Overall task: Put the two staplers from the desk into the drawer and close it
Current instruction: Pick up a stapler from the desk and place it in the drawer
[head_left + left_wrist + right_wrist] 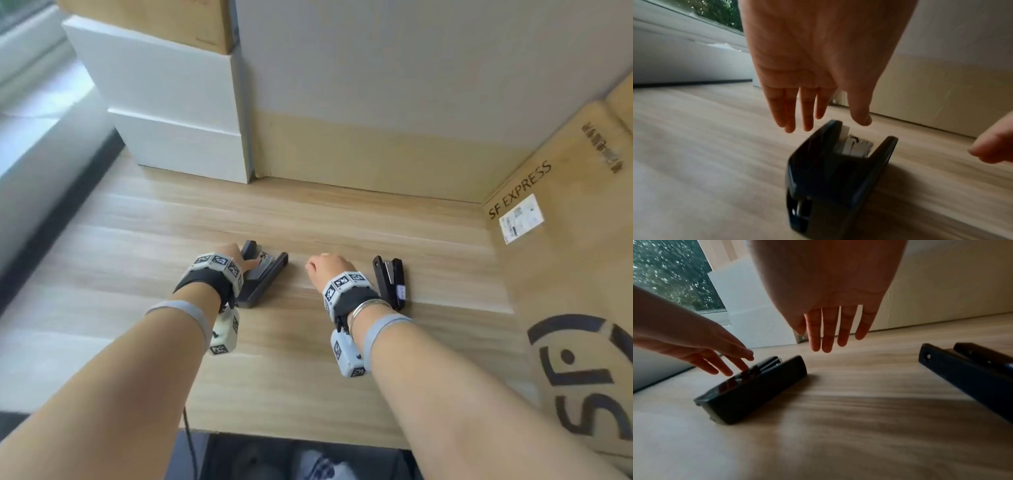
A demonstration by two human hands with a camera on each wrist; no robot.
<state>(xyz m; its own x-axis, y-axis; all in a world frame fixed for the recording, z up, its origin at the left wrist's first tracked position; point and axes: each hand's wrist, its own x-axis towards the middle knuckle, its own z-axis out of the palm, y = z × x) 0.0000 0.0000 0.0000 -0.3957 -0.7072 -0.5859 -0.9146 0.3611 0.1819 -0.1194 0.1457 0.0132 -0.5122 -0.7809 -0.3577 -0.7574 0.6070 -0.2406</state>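
Now I see my left hand [236, 257], fingers straight, above the left stapler [262, 274]; my right hand [327, 269], also straight-fingered, holds nothing beside the right stapler [390, 279].

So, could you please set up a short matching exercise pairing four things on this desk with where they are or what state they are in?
Things:
1. left stapler
2. right stapler
3. right hand
4. SF Express carton

Places or states:
A. open, between the two staplers
B. on its side, left hand reaching over it
C. along the desk's right edge
D. untouched, beside the right wrist

Pairs: 1-B, 2-D, 3-A, 4-C
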